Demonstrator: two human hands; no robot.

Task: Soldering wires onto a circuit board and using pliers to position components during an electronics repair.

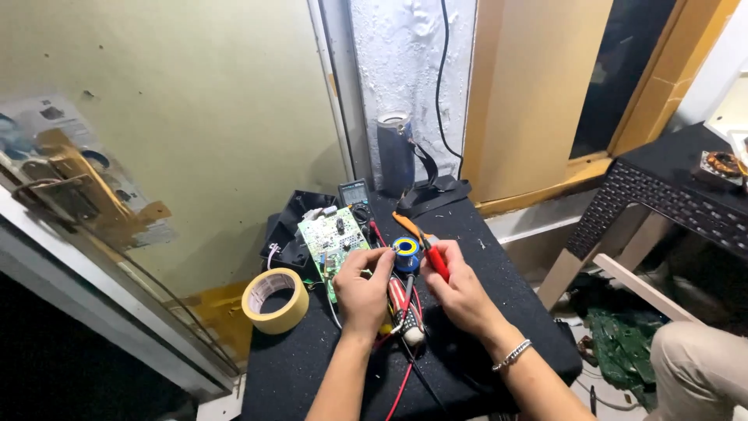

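My left hand [363, 287] rests on the black table top [312, 366], its fingers curled near the lower edge of a green circuit board [333, 234]; what they pinch is too small to tell. My right hand [460, 290], with a metal bracelet at the wrist, is closed near the red handle of a pair of pliers [425, 242] with orange and red grips. A blue spool of solder wire [406, 253] sits between the two hands. A red tool with a checkered grip [401, 306] lies under my hands among red and black leads.
A roll of beige masking tape [274, 301] lies at the left of the table. A multimeter [354, 192] and a dark cylindrical speaker [394, 152] stand at the back by the wall. A black woven table [678, 191] stands to the right; a person's knee [697, 370] shows at lower right.
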